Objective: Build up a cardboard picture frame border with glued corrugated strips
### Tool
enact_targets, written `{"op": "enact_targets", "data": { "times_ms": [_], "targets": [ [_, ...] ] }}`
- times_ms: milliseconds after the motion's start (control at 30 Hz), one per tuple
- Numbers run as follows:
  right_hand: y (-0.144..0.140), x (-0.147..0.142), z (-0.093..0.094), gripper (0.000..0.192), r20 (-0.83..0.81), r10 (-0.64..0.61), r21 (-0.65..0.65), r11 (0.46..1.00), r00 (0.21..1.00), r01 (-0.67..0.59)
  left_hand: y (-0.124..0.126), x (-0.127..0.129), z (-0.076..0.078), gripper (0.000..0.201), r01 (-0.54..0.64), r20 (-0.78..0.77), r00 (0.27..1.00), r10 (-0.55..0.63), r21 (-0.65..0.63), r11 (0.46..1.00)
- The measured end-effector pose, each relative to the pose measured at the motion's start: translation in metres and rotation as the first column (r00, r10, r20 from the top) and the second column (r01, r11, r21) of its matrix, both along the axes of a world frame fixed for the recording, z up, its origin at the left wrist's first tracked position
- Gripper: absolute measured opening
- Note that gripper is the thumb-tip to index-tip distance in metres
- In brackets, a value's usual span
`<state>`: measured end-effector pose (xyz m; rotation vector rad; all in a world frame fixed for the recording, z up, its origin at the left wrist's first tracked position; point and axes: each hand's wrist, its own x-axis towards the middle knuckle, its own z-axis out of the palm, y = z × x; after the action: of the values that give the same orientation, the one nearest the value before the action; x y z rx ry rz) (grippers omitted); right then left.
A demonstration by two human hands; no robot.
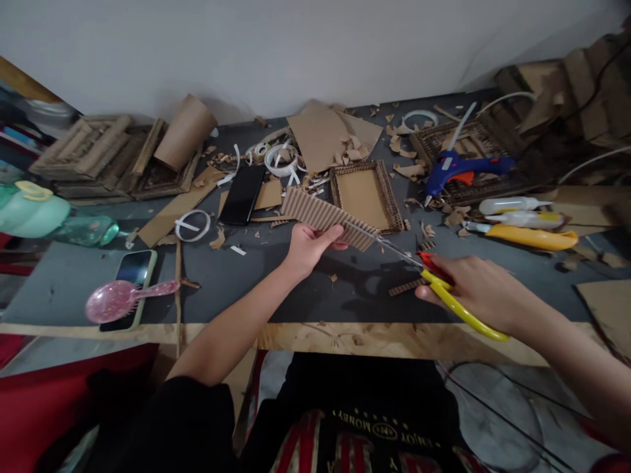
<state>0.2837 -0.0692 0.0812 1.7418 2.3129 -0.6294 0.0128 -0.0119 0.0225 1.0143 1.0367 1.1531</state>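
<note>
Lying at the far left of the bench: a mint-green bottle, then a pink hairbrush resting across a phone in a pale green case. Stacked behind, woven cardboard frames with a cardboard tube on top. Further right, a white tape ring and a black phone lying flat among scraps. Gripping the lower edge of a corrugated cardboard strip, just above the bench centre, thumb on top: left hand. Meeting the strip's right end: blades of yellow-handled scissors. Closed around the scissor handles, fingers through the loops: right hand. Behind the strip, a small cardboard frame; further right, a blue glue gun, a yellow bottle and more cardboard piled at the wall.
</note>
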Motion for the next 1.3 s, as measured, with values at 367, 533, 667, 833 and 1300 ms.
{"op": "enact_targets", "data": {
  "times_ms": [367,533,667,833,1300],
  "targets": [
    [0.004,-0.013,0.007,0.055,0.032,0.034,-0.046,0.998,0.999,-0.033,-0.005,0.001,0.003,0.060,-0.016,0.016,1.000,0.016,-0.045,0.999],
    [0.001,-0.010,0.003,0.057,0.010,0.039,-0.058,0.998,0.999,-0.038,-0.005,0.003,0.000,0.061,0.008,0.005,1.000,-0.008,-0.068,0.998],
    [-0.001,-0.002,-0.004,0.061,-0.005,0.022,-0.083,0.996,1.000,-0.022,-0.003,0.005,0.001,0.059,0.051,0.043,0.998,-0.047,-0.087,0.995],
    [-0.002,0.004,-0.003,0.063,0.005,0.004,-0.065,0.998,1.000,-0.004,0.003,0.003,0.000,0.056,-0.064,0.101,0.993,0.068,-0.047,0.997],
    [0.002,-0.016,0.006,0.047,0.107,0.023,-0.049,0.999,0.994,-0.018,-0.003,0.000,0.001,0.052,-0.070,0.069,0.995,0.069,0.012,0.997]
  ]
}}
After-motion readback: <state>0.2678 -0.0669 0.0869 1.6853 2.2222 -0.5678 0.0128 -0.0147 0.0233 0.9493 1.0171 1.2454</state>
